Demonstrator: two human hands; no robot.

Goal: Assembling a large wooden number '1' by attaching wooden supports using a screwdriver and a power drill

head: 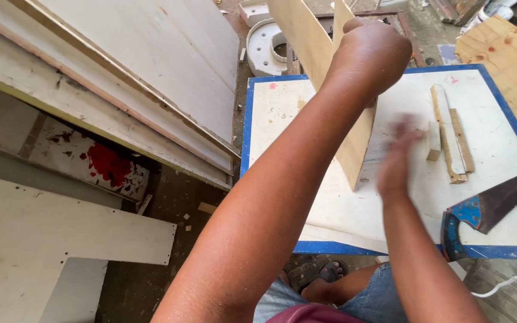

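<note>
Plywood (354, 140), a pale sheet stood on edge, rises from the white, blue-rimmed table (510, 161) and runs from the table's middle up toward 12 o'clock, leaning a little. The left hand (369, 57) is closed in a fist over the sheet's upper part, knuckles toward the camera; its fingers wrap round the far side, so the board passes through the fist and shows both above and below it. How tightly they press cannot be told, as the fingertips are hidden. The right hand (397, 158) is at 3 o'clock of the sheet's lower edge, just beside it, and is blurred; its fingers seem loosely extended and pointing up, but whether they touch the board or hold anything cannot be told. At 3 o'clock of that hand, close by, lie wood strips (450, 134) side by side on the table, with a short block against them. A saw (489, 209) with a blue handle lies at the table's 4 o'clock corner, its dark blade pointing toward 2 o'clock. At 9 to 11 o'clock of the table, large pale boards (121, 72) lean and lie stacked on the floor, one smeared with red paint. A white round piece (264, 51) sits on the floor at 11 o'clock, beyond the table.
</note>
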